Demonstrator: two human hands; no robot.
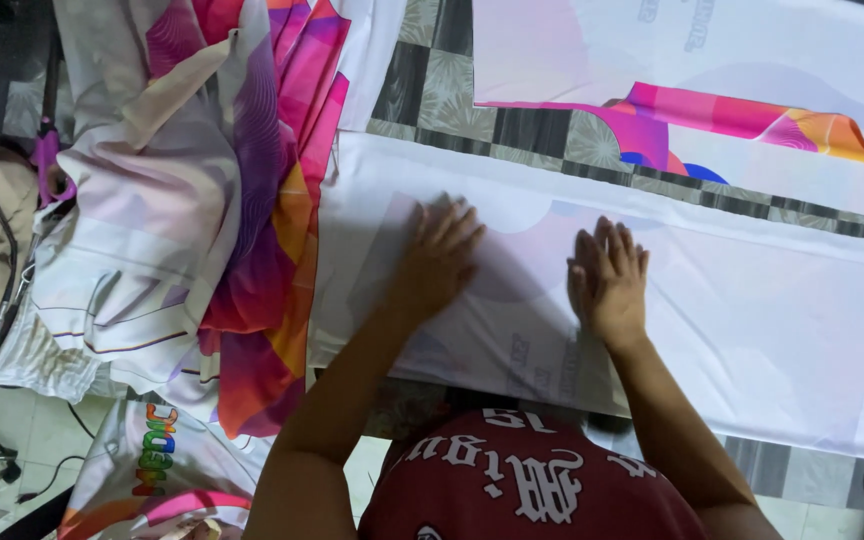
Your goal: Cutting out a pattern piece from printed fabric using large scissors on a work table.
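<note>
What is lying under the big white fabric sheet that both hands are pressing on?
Under the white fabric sheet, a checkered patterned surface shows past its far edge and near corner. The left hand and right hand lie flat on top. What lies directly beneath the sheet's middle is covered.

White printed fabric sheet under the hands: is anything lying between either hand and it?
Nothing visible: left hand and right hand both rest flat, directly on the white printed fabric sheet.

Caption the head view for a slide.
Both hands, left and right, pressed flat on white fabric beside a colourful pile.
</note>
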